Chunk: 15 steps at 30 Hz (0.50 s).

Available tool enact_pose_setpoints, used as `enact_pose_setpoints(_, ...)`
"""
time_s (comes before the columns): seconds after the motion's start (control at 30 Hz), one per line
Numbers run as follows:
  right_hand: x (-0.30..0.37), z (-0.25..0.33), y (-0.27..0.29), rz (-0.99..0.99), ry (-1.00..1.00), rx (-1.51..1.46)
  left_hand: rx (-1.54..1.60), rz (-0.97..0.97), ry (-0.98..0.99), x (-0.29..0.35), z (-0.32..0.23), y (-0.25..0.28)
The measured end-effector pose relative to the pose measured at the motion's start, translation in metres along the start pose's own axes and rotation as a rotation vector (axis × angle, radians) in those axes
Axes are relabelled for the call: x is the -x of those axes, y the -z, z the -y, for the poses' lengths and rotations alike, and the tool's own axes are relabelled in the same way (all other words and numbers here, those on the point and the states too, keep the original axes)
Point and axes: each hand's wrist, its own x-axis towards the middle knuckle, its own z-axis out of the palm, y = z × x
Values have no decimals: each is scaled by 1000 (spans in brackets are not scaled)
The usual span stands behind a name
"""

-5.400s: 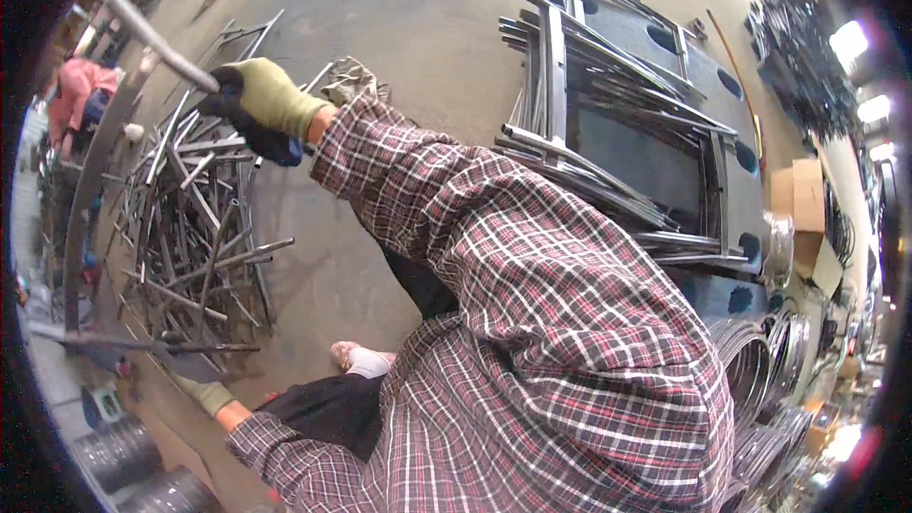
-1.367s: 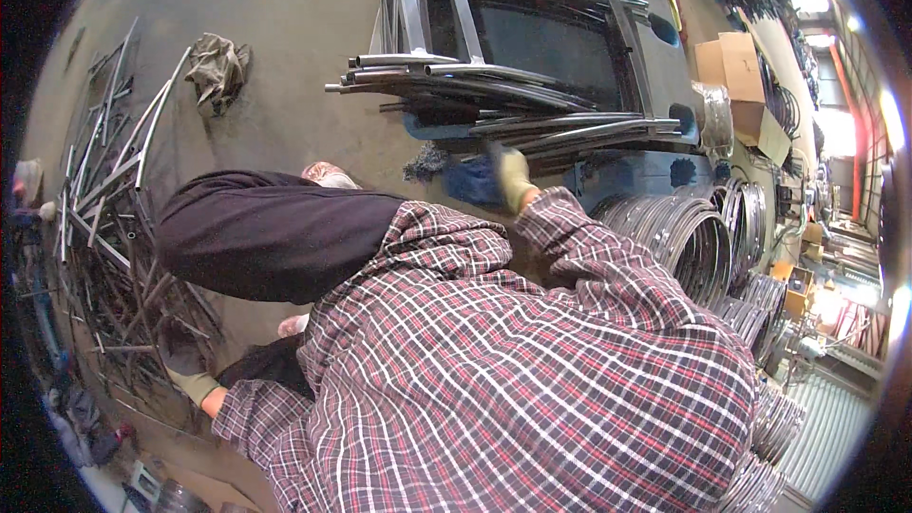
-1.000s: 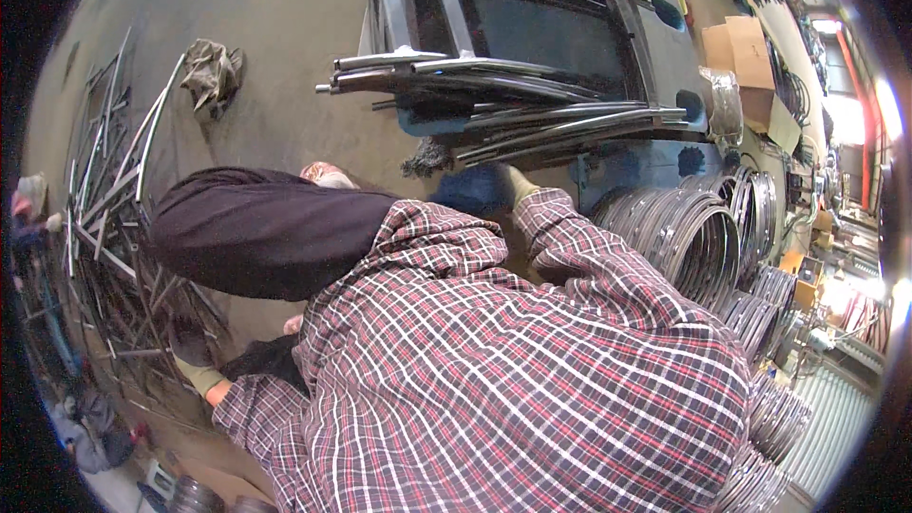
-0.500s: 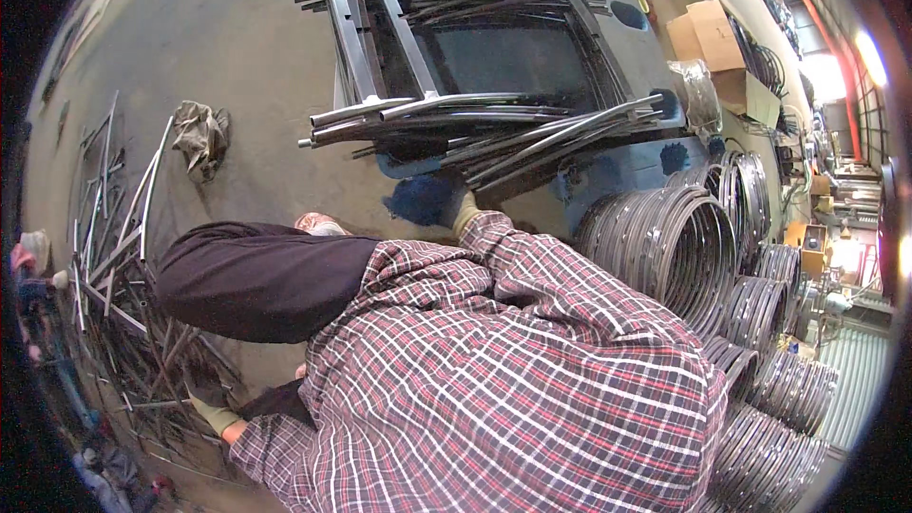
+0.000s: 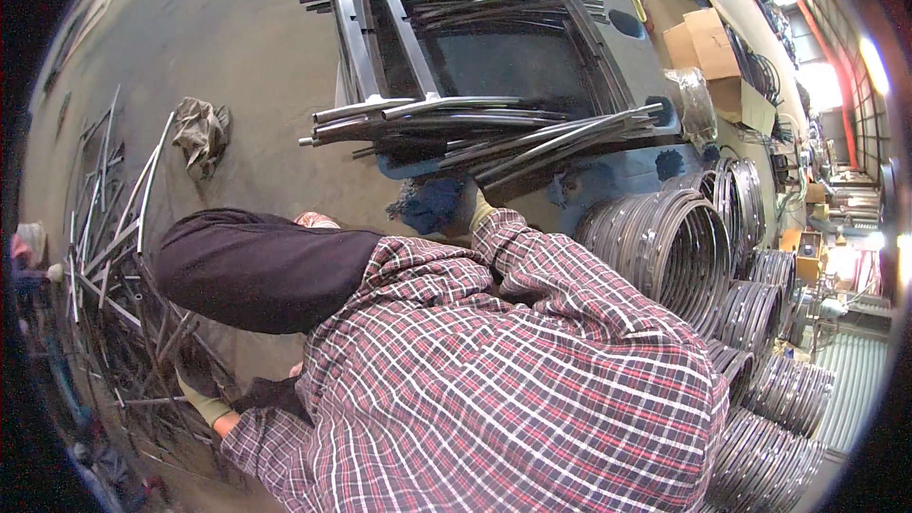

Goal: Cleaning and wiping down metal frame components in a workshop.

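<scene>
My left hand (image 5: pixel 200 387), in a light-cuffed glove with dark fingers, reaches down at the lower left beside a loose pile of thin metal bars (image 5: pixel 122 271). Its fingers blend into the dark pile, so any grip is hidden. Near the middle, my right hand (image 5: pixel 469 203) wears a similar glove. It is low by a dark blue patch (image 5: pixel 427 205) on the floor, just short of a stack of metal tubes (image 5: pixel 560 141). Those fingers are too dark to make out. My plaid sleeves and dark trousers lie between the two hands.
A metal frame (image 5: pixel 407 28) loaded with tubes stands ahead. On the right are several coils of metal hoops (image 5: pixel 679 252) and an open cardboard box (image 5: pixel 714 43). A crumpled cloth (image 5: pixel 200 136) lies on the floor at the left. Another person (image 5: pixel 30 245) shows at the far left rim.
My left hand has shifted slightly left and upward along the bar pile. My right hand has drawn a little to the right, and more of the blue patch shows.
</scene>
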Motion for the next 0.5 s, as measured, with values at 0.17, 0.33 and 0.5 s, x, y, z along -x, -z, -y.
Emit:
enact_pose_setpoints(0.17,-12,-7,-28,178,-109,-181,137,299,14,-9,-1,31)
enact_pose_setpoints(0.33,15,-41,-54,337,-272,-342,111,120,18,-22,7,7)
enact_pose_setpoints(0.5,37,-88,-50,483,-414,-500,67,71,4,-17,3,-2)
